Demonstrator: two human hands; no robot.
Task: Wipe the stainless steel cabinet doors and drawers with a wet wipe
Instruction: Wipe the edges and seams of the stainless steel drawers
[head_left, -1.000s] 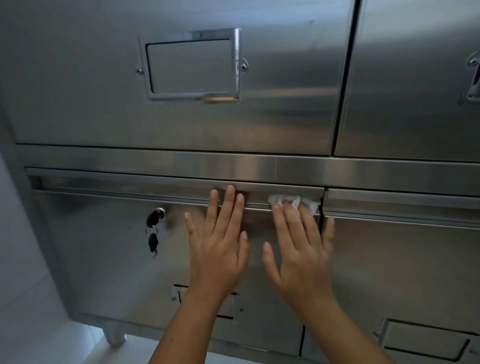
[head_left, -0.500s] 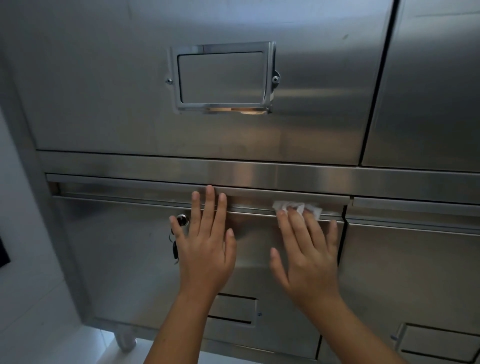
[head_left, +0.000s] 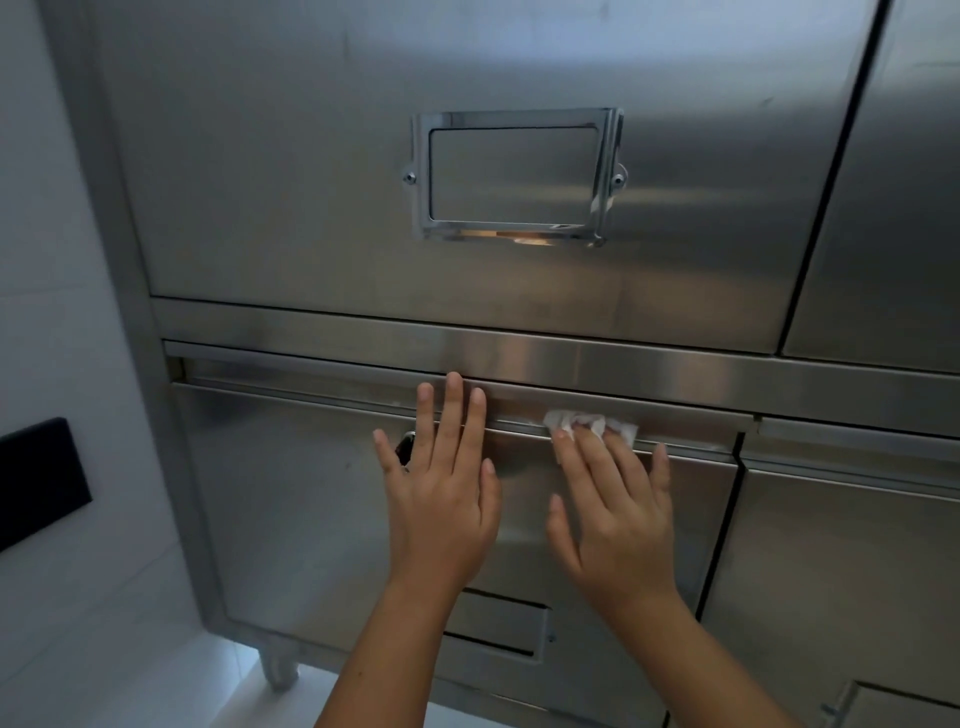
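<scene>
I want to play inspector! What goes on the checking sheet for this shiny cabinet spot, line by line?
Surface: stainless steel drawer front, shut; dirt too faint to judge.
Job's things: white wet wipe, crumpled, on the drawer's top lip towards its right end.
Clutter: nothing seen.
Hands: left hand lies flat on the drawer front, fingers straight; right hand presses the wet wipe with straight fingers.
Cables: nothing seen.
Surroundings: upper drawer with a chrome label holder; a lock mostly hidden behind the left hand; a black plate on the white wall; a cabinet leg below.
</scene>
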